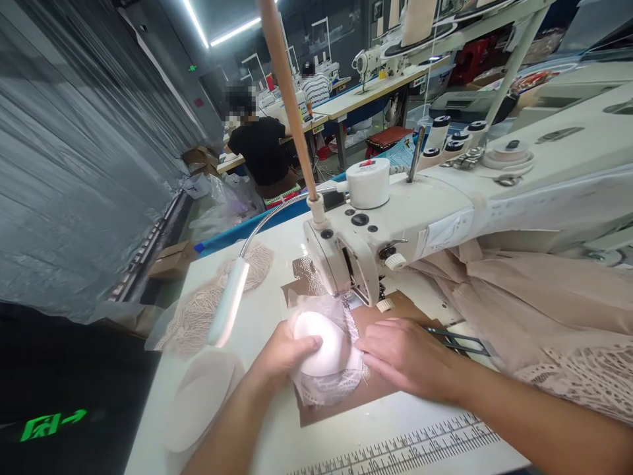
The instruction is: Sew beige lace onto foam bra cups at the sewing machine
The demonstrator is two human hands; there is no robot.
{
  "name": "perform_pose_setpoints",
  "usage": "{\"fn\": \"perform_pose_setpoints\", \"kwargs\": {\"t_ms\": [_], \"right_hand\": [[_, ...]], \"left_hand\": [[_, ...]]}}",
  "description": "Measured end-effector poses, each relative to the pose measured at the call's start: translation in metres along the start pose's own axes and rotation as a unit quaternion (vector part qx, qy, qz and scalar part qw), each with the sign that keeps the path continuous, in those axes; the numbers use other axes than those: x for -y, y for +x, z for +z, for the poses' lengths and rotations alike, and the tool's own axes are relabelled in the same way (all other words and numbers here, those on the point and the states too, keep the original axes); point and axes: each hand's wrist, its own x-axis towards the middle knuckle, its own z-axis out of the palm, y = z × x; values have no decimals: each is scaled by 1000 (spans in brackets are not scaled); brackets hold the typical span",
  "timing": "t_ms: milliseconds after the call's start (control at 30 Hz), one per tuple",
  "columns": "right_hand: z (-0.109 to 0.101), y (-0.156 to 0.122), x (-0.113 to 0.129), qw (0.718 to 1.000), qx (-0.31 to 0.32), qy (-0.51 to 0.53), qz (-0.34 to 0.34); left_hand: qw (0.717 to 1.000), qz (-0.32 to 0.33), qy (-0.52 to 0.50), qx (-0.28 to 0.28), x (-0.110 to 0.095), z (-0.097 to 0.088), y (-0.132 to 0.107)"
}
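Note:
A pale padded bra cup (324,343) with sheer fabric and lace around it lies at the front of the sewing machine head (341,264). My left hand (281,349) grips the cup from its left side, thumb on top and the other fingers hidden beneath. At the cup's right edge, my right hand (403,353) has its fingers pinched together on the lace edging (352,324). The upper end of this edging reaches the needle area, where the exact contact cannot be made out. Brown sheet material (321,414) lies under the work.
Left of the work are lace pieces (198,313), loose pale cups (200,399) and a lit lamp (230,300) on a bendable neck. A printed ruler (410,448) runs along the front. Beige lace fabric (494,284) covers the right side. Two people sit farther back.

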Motion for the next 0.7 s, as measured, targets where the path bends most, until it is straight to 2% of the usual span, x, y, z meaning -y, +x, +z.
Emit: {"fn": "perform_pose_setpoints", "kwargs": {"t_ms": [133,300,500,700], "right_hand": [[4,5,-4,997,-55,-43,32],[13,5,-9,993,-51,-95,49],[17,0,-12,991,-79,-101,47],[15,1,-9,991,-74,-87,67]], "left_hand": [[1000,14,17,18,2,-5,1],[999,12,24,23,3,-5,2],[999,23,31,12,5,-3,3],[999,26,46,10,6,-5,1]]}}
